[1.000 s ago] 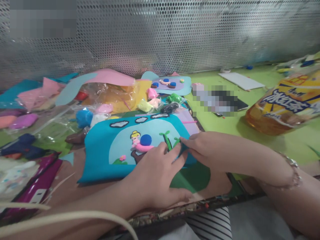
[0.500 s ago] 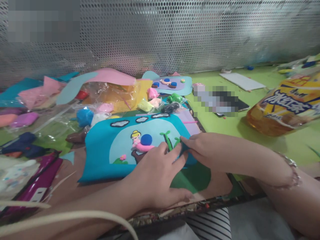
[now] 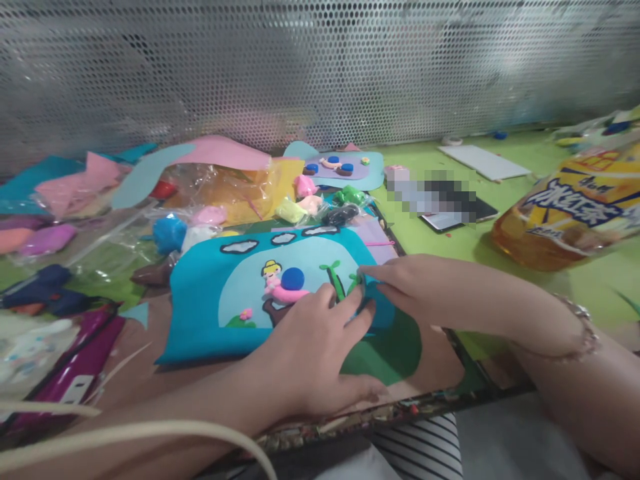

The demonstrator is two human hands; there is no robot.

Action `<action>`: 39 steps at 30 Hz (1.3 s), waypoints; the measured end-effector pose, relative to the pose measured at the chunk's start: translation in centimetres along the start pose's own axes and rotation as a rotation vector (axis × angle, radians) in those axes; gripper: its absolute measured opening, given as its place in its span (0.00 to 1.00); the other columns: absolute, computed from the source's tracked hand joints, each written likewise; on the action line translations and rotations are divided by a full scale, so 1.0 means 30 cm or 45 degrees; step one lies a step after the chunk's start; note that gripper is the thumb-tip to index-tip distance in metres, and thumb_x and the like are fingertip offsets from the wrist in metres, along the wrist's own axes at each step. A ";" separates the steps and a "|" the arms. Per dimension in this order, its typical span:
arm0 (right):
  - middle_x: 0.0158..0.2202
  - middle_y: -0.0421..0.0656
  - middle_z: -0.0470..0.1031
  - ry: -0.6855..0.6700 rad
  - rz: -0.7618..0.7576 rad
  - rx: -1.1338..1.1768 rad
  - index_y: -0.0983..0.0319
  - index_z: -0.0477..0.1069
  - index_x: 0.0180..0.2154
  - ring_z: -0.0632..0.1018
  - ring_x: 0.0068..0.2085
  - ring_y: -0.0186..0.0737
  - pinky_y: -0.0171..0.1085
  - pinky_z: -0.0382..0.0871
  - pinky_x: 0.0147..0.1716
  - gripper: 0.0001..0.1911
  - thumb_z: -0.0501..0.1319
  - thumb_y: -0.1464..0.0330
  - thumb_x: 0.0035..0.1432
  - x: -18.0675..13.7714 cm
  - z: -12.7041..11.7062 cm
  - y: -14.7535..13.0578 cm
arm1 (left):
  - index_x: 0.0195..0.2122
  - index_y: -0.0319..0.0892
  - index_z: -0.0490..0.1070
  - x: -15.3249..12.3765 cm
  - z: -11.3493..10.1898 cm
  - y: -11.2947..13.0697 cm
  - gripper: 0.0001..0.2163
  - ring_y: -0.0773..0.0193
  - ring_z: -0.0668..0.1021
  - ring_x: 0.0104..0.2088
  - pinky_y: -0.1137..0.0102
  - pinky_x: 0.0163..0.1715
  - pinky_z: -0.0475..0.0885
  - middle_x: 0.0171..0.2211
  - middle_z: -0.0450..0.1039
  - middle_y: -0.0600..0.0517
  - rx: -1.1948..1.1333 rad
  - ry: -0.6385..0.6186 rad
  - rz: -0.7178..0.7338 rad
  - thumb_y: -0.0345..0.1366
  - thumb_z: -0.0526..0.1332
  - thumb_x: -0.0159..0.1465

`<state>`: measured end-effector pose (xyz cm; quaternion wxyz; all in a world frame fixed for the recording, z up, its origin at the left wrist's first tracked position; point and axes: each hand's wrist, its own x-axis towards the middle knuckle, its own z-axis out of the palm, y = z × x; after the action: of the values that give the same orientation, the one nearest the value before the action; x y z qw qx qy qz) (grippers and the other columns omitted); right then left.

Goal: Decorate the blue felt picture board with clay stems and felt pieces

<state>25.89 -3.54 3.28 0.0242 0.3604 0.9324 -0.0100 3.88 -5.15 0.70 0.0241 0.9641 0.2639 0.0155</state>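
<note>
Together, two bare hands are meeting over a teal sheet [image 3: 200, 330], which is lying on a brown surface [image 3: 133, 373] at the near side of a green table [image 3: 417, 233]. The left hand [image 3: 320, 360] is lying open with fingers spread, resting over the sheet's lower right part, its thumb reaching down over the brown surface. The right hand [image 3: 415, 290], a bracelet [image 3: 583, 333] circling its wrist, is extending its fingertips to the sheet's right edge, just beside green sprouts [image 3: 339, 283]; whether they are pinching anything, one cannot tell. Left of the sprouts, a small figure in a yellow hat [image 3: 271, 273] is sitting beside a blue disc [image 3: 293, 279]. Colored lumps [image 3: 170, 235] are lying behind the sheet, while a bottle of amber drink [image 3: 575, 207] is leaning into view at right
</note>
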 end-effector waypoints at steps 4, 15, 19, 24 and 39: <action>0.30 0.45 0.73 -0.056 0.018 0.052 0.65 0.72 0.35 0.71 0.27 0.36 0.34 0.59 0.25 0.11 0.51 0.77 0.57 0.012 -0.016 -0.001 | 0.61 0.37 0.55 0.001 -0.003 -0.001 0.38 0.50 0.65 0.37 0.54 0.35 0.65 0.60 0.55 0.39 -0.008 -0.005 0.003 0.63 0.41 0.60; 0.30 0.45 0.74 -0.116 0.056 0.187 0.66 0.71 0.43 0.71 0.26 0.35 0.34 0.58 0.24 0.13 0.51 0.74 0.59 0.026 -0.015 -0.016 | 0.61 0.37 0.55 0.001 -0.002 0.001 0.38 0.50 0.65 0.38 0.54 0.35 0.65 0.59 0.56 0.39 0.011 0.007 0.006 0.63 0.43 0.59; 0.28 0.44 0.74 -0.132 0.121 0.271 0.65 0.70 0.43 0.71 0.24 0.34 0.33 0.57 0.23 0.14 0.49 0.72 0.60 0.038 -0.044 -0.021 | 0.61 0.37 0.56 0.001 -0.004 0.002 0.38 0.50 0.65 0.38 0.55 0.35 0.65 0.58 0.57 0.40 0.005 0.012 0.005 0.63 0.43 0.60; 0.22 0.39 0.70 -0.135 0.314 0.344 0.63 0.70 0.40 0.66 0.20 0.31 0.33 0.53 0.21 0.15 0.46 0.72 0.62 0.053 -0.074 -0.029 | 0.60 0.38 0.57 -0.001 -0.003 0.002 0.38 0.51 0.65 0.37 0.55 0.35 0.64 0.58 0.58 0.41 0.009 0.022 0.001 0.63 0.41 0.60; 0.23 0.38 0.72 -0.088 0.342 0.492 0.61 0.72 0.40 0.67 0.21 0.30 0.31 0.54 0.21 0.14 0.48 0.72 0.60 0.057 -0.073 -0.023 | 0.60 0.37 0.57 -0.002 -0.005 0.002 0.38 0.50 0.65 0.37 0.56 0.35 0.64 0.58 0.58 0.40 0.006 0.020 0.008 0.63 0.42 0.60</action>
<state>24.09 -2.83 5.37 -0.0123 0.4788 0.8554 -0.1971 3.86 -5.23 0.85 0.0199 0.9649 0.2610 0.0224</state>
